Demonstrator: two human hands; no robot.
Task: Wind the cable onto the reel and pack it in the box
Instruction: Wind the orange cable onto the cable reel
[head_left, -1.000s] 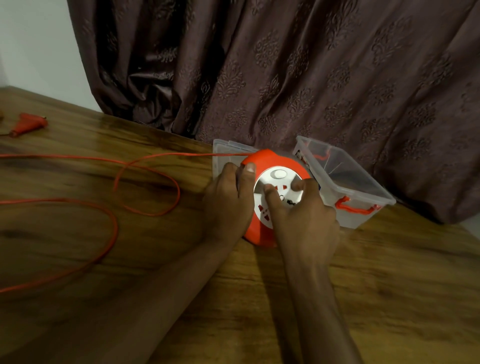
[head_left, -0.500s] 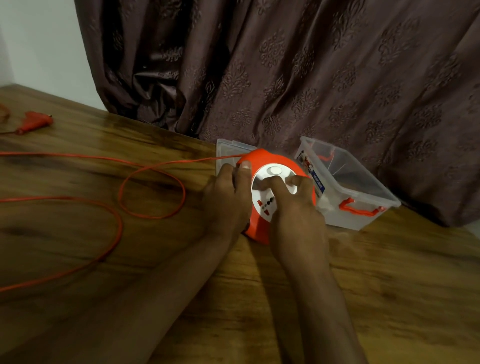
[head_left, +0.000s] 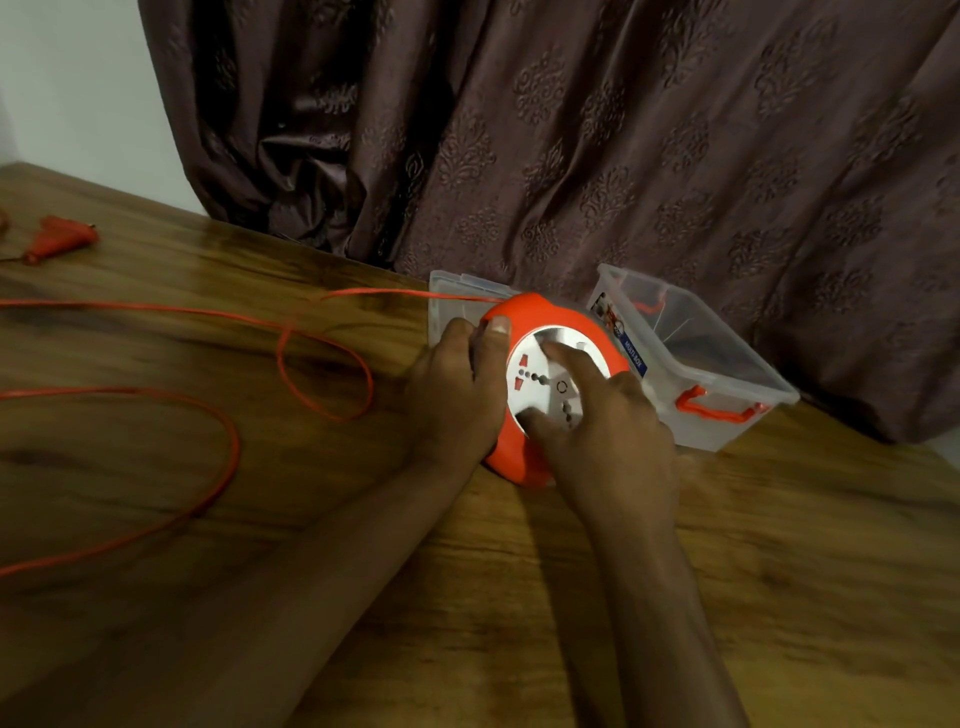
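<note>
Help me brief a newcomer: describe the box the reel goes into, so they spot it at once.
Follow the brown patterned curtain to where it meets the wooden table. There, beside the round orange cable reel, stands the clear plastic box. Only it is open-topped, with orange handles.

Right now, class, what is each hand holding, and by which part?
The left hand grips the orange reel by its left rim. The right hand holds nothing; its fingers press the reel's white face.

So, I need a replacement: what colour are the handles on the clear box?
Orange-red, like the handle on the box, clearest in the head view.
</note>
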